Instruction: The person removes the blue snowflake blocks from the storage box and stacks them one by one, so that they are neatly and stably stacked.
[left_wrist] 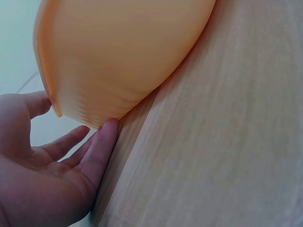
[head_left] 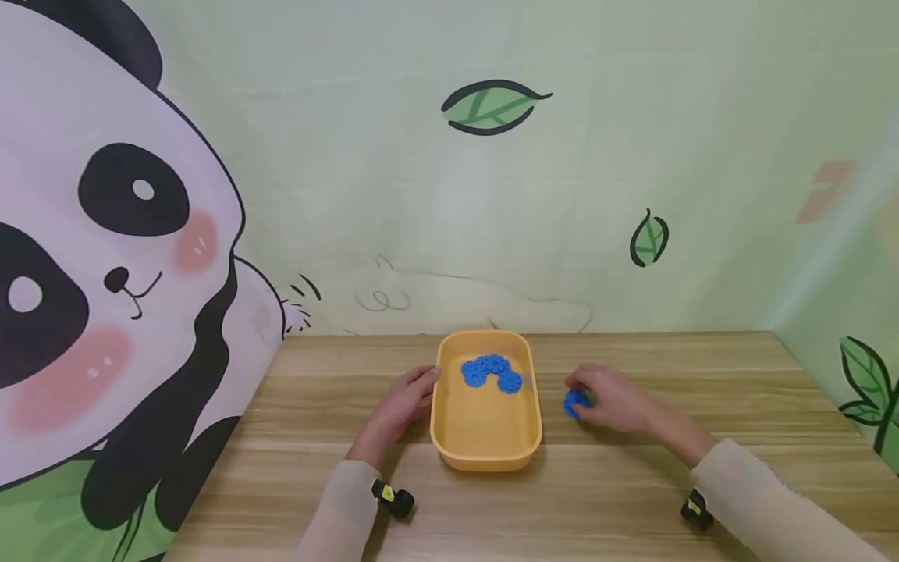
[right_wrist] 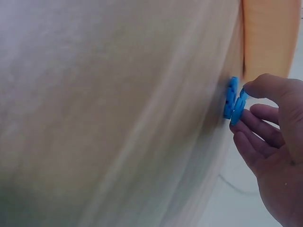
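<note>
A yellow tray (head_left: pixel 485 437) stands on the wooden table. Inside it, toward the far end, blue snowflake discs (head_left: pixel 494 364) lie in a curved group. My left hand (head_left: pixel 403 402) is at the tray's left side. In the left wrist view, the thumb (left_wrist: pixel 40 103) meets the rim and the extended fingers (left_wrist: pixel 102 146) touch the outer wall. To the right of the tray, my right hand (head_left: pixel 614 396) pinches a blue snowflake disc (right_wrist: pixel 239 109) between thumb and fingers. Right beside that one, another blue disc (right_wrist: pixel 229 101) is at the tabletop.
The wooden table (head_left: pixel 337 515) reaches back to a pale green wall covering (head_left: pixel 562 179) with leaf drawings. A large printed panda (head_left: pixel 161 273) fills the left side. Each wrist carries a small black camera, the left one (head_left: pixel 396 501) and the right one (head_left: pixel 697 511).
</note>
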Demonstrator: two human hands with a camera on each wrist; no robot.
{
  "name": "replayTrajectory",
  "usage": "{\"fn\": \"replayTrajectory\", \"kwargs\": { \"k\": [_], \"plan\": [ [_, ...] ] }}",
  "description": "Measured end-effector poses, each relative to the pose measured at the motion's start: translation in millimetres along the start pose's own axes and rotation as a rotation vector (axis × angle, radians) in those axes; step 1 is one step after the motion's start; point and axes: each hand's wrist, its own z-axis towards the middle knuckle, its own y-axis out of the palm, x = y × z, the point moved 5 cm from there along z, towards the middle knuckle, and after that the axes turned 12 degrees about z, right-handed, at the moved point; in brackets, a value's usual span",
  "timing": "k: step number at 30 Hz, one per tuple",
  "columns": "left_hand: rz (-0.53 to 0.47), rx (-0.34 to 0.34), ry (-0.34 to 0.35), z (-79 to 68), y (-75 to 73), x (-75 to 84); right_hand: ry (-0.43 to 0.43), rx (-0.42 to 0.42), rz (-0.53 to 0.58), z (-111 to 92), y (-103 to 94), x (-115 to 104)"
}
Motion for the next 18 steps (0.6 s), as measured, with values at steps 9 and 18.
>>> {"fn": "replayTrajectory", "kwargs": {
  "k": [9, 18],
  "plan": [
    [0.010, 0.010, -0.005, -1.2, -0.1, -0.5, -0.003, -0.003, -0.029, -1.6, 7.4, 5.2],
    [0.001, 0.005, -0.003, -2.2, -0.5, 1.5, -0.073, 0.015, -0.026, -2.4, 6.8, 4.0]
  ]
}}
